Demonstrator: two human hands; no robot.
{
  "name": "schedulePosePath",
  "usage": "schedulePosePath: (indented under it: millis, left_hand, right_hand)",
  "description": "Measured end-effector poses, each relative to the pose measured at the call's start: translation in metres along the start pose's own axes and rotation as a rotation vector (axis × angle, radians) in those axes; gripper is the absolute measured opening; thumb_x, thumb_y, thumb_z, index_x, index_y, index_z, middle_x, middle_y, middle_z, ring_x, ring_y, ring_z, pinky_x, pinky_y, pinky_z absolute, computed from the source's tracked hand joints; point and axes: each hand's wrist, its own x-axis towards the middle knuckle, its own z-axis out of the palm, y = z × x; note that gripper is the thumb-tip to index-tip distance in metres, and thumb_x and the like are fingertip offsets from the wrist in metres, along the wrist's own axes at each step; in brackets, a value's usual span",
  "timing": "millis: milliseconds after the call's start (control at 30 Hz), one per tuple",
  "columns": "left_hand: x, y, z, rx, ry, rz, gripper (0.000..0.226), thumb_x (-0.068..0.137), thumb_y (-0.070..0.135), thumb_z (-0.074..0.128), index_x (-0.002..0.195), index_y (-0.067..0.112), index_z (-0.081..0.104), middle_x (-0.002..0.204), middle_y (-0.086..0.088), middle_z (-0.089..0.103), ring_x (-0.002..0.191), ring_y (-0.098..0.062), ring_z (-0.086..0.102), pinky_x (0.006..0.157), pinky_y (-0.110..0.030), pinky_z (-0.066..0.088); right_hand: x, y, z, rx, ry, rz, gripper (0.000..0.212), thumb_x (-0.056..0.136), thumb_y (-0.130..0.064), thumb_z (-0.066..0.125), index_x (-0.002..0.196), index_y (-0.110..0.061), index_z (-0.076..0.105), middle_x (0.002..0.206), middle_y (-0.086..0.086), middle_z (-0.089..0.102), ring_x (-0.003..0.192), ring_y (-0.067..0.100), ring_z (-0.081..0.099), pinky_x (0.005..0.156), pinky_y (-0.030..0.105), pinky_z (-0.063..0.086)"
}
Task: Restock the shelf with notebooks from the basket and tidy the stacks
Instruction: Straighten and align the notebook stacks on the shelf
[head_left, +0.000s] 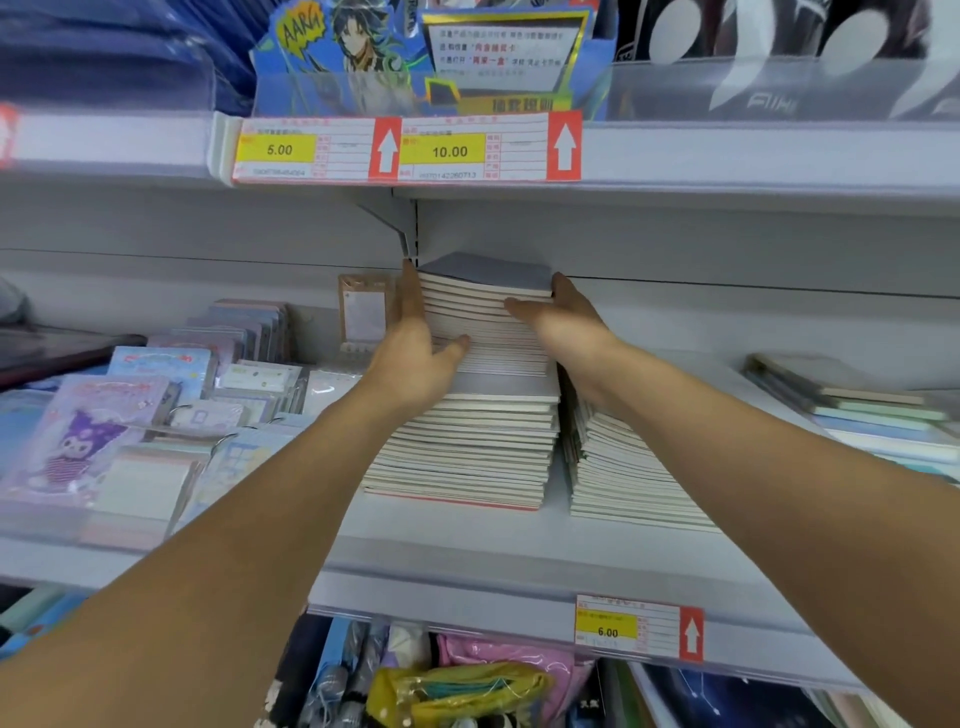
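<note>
Both hands on the upper batch of notebooks, mid-shelf.

Left hand (415, 345) flat against the left side of the upper batch (485, 317), fingers straight, thumb on the front edge. Right hand (563, 322) on the right side, fingers extended along the page edges, thumb up by the grey cover. Batch sits skewed on the lower stack (462, 447) on the shelf (467, 551). Second stack (623, 478) just to the right, partly hidden by the right forearm. Character notepads (104, 431) to the left; 6.00 price tag (639, 629) on the shelf lip.

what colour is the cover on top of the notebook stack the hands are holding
Grey-blue, plain, no pattern visible; the top cover shows best in the head view.
</note>
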Motion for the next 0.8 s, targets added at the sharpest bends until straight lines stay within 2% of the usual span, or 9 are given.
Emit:
schedulePosePath:
  millis: [133, 200, 267, 333, 400, 467, 533, 633, 800]
  left_hand:
    - [-0.012, 0.006, 0.009, 0.23, 0.033, -0.066, 0.103, 0.089, 0.04, 0.066, 0.153, 0.03, -0.014, 0.163, -0.005, -0.01, 0.15, -0.03, 0.002, 0.12, -0.048, 0.016]
    - [-0.023, 0.007, 0.007, 0.332, 0.21, -0.041, 0.092, 0.086, 0.045, 0.068, 0.154, 0.022, 0.009, 0.159, -0.012, 0.014, 0.144, -0.035, 0.018, 0.115, -0.05, 0.029]
    - [-0.035, 0.01, 0.012, 0.248, 0.454, 0.186, 0.055, 0.088, 0.033, 0.066, 0.133, 0.013, 0.044, 0.13, -0.01, 0.047, 0.12, -0.027, 0.046, 0.096, -0.04, 0.047]
    - [-0.051, 0.032, 0.031, 0.054, 0.336, 0.301, 0.029, 0.089, 0.027, 0.065, 0.114, 0.016, 0.056, 0.105, 0.001, 0.057, 0.094, -0.016, 0.056, 0.079, -0.035, 0.052]
    - [-0.062, 0.055, 0.061, 0.006, 0.06, 0.287, 0.033, 0.088, 0.036, 0.067, 0.114, 0.019, 0.057, 0.103, 0.002, 0.063, 0.093, -0.015, 0.059, 0.08, -0.035, 0.054]
    - [-0.062, 0.071, 0.081, 0.035, 0.025, 0.26, 0.045, 0.086, 0.045, 0.067, 0.12, 0.018, 0.055, 0.115, 0.0, 0.062, 0.104, -0.018, 0.058, 0.083, -0.031, 0.05]
    - [-0.058, 0.08, 0.086, 0.086, 0.087, 0.271, 0.056, 0.083, 0.049, 0.07, 0.126, 0.019, 0.052, 0.121, 0.0, 0.06, 0.108, -0.019, 0.056, 0.082, -0.028, 0.047]
    - [-0.057, 0.085, 0.091, 0.221, -0.063, 0.244, 0.074, 0.069, 0.058, 0.079, 0.125, 0.017, 0.051, 0.117, 0.002, 0.06, 0.104, -0.019, 0.057, 0.073, -0.025, 0.044]
    - [-0.054, 0.086, 0.115, 0.279, -0.195, 0.089, 0.063, 0.082, 0.052, 0.071, 0.122, 0.007, 0.052, 0.105, -0.012, 0.065, 0.097, -0.031, 0.062, 0.072, -0.03, 0.045]
  right_hand:
    - [-0.013, 0.004, -0.005, -0.486, 0.116, -0.113, 0.073, 0.095, -0.059, 0.045, 0.153, -0.019, 0.027, 0.154, 0.002, 0.039, 0.143, 0.028, 0.034, 0.115, 0.045, 0.032]
    - [-0.019, 0.0, -0.024, -0.651, 0.149, -0.105, 0.069, 0.097, -0.065, 0.032, 0.147, -0.019, 0.038, 0.149, 0.004, 0.046, 0.137, 0.028, 0.042, 0.109, 0.042, 0.036]
    - [-0.013, 0.004, -0.056, -0.84, 0.119, 0.017, 0.066, 0.098, -0.064, 0.02, 0.128, -0.018, 0.056, 0.117, 0.009, 0.063, 0.108, 0.031, 0.056, 0.089, 0.037, 0.04]
    - [-0.009, 0.019, -0.093, -0.931, 0.141, 0.18, 0.059, 0.099, -0.059, 0.022, 0.096, -0.012, 0.058, 0.086, 0.01, 0.054, 0.085, 0.031, 0.053, 0.077, 0.034, 0.037]
    - [-0.014, 0.04, -0.118, -0.986, 0.148, 0.314, 0.044, 0.096, -0.05, 0.04, 0.093, -0.008, 0.052, 0.096, 0.013, 0.055, 0.087, 0.031, 0.05, 0.077, 0.032, 0.039]
    - [-0.021, 0.056, -0.138, -1.044, 0.143, 0.401, 0.037, 0.089, -0.044, 0.054, 0.097, -0.008, 0.054, 0.103, 0.014, 0.059, 0.091, 0.032, 0.053, 0.08, 0.032, 0.043]
    - [-0.026, 0.063, -0.155, -1.026, 0.222, 0.427, 0.043, 0.08, -0.047, 0.061, 0.099, -0.007, 0.058, 0.102, 0.013, 0.062, 0.098, 0.034, 0.057, 0.082, 0.035, 0.046]
    - [-0.026, 0.063, -0.178, -0.837, 0.243, 0.492, 0.046, 0.074, -0.044, 0.071, 0.103, -0.011, 0.058, 0.106, 0.007, 0.063, 0.099, 0.029, 0.062, 0.084, 0.034, 0.05]
    - [-0.024, 0.073, -0.197, -0.347, 0.11, 0.535, 0.046, 0.088, -0.026, 0.073, 0.126, -0.006, 0.056, 0.121, 0.012, 0.066, 0.107, 0.028, 0.065, 0.097, 0.038, 0.053]
